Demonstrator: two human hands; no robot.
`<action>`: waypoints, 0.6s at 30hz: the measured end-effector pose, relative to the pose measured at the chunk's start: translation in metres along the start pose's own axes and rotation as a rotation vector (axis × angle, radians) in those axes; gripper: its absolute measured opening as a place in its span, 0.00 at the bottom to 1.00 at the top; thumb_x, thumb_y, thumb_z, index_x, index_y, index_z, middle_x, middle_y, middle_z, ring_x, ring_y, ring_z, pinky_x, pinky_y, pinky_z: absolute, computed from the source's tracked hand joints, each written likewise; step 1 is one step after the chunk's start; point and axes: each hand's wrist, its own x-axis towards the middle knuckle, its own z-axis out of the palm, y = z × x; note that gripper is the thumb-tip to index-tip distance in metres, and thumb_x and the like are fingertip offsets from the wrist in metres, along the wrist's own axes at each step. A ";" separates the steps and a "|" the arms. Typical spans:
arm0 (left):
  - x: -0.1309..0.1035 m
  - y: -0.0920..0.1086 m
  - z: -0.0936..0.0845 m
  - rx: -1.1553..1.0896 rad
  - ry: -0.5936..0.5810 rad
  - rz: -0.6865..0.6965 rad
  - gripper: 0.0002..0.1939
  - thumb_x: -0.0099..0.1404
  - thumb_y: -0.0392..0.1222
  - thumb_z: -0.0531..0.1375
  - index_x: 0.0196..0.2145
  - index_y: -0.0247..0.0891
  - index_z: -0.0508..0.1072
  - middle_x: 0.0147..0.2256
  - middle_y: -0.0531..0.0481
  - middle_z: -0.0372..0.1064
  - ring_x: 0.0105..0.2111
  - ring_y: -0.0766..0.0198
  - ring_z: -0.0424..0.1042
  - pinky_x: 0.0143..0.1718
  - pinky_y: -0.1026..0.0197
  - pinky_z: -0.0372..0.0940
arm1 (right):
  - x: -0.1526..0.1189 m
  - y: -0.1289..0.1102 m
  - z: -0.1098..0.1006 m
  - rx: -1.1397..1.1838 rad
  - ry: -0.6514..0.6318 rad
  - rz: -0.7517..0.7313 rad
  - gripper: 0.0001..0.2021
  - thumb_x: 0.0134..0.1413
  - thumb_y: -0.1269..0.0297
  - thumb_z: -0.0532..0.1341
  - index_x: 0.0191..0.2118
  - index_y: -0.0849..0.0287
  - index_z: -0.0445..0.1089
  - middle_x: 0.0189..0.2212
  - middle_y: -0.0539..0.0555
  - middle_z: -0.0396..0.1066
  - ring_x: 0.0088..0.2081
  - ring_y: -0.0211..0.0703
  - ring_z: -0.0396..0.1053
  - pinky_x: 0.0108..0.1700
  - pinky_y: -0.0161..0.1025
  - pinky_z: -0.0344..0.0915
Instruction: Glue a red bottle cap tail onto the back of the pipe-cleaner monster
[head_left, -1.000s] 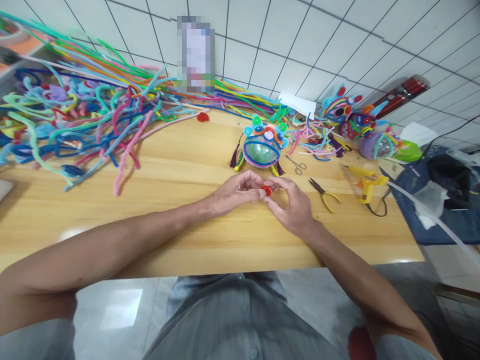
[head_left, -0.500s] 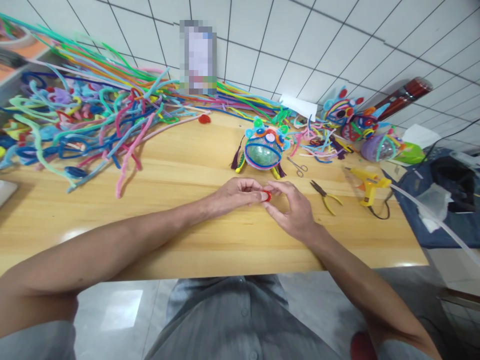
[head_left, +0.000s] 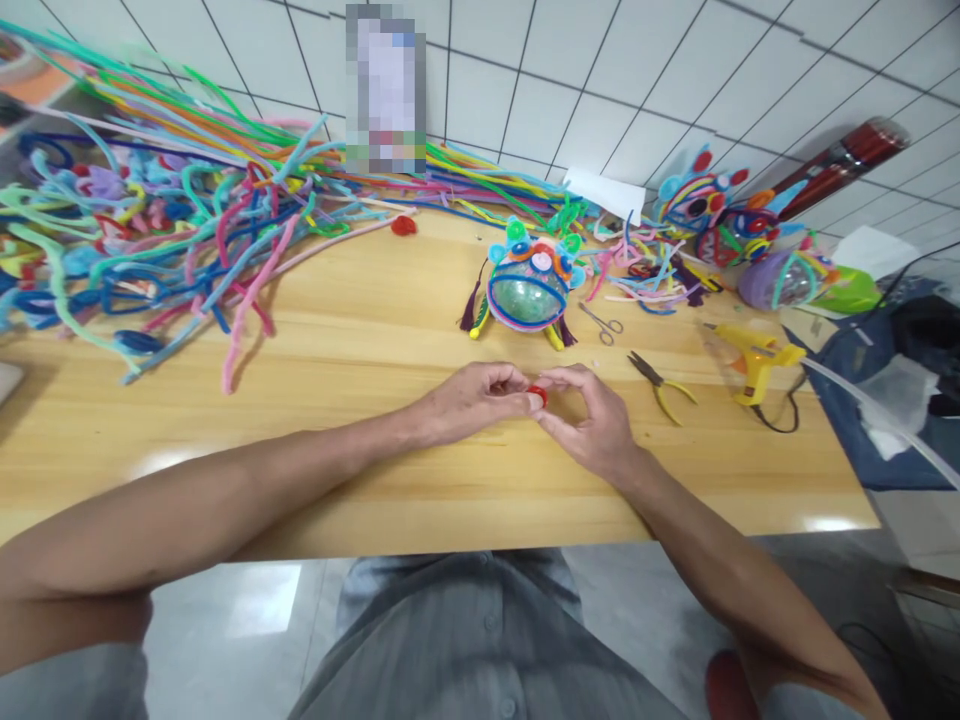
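Between my two hands is a small red pipe-cleaner coil (head_left: 538, 397), pinched at the fingertips and partly covered by them. My left hand (head_left: 484, 402) grips it with the thumb laid over its front. On its other side, my right hand (head_left: 592, 420) holds its edge between thumb and fingertips. Just beyond the hands stands a clear ball decorated as an animal head (head_left: 528, 290), with blue and pink rims, green and light blue rings, yellow feet and dark tassels. Another red coil (head_left: 403, 226) lies farther back on the wooden table (head_left: 337, 330).
Scissors (head_left: 602, 324), yellow-handled pliers (head_left: 663, 387) and a yellow glue gun (head_left: 756, 362) lie to the right. Loose pipe cleaners (head_left: 202, 250) heap up at the left. More decorated balls (head_left: 780, 280) and a dark red flask (head_left: 847, 165) stand at the back right by the tiled wall.
The camera view has shifted slightly, so the things on the table appear moved. Both hands still hold the red coil, which now shows at a slightly different angle.
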 end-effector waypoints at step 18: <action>-0.006 -0.005 -0.002 0.590 0.172 0.272 0.04 0.71 0.41 0.63 0.38 0.39 0.77 0.31 0.54 0.75 0.28 0.66 0.70 0.33 0.63 0.65 | 0.004 0.013 -0.004 0.233 0.164 0.476 0.20 0.70 0.56 0.57 0.24 0.53 0.61 0.20 0.45 0.61 0.25 0.39 0.60 0.31 0.39 0.58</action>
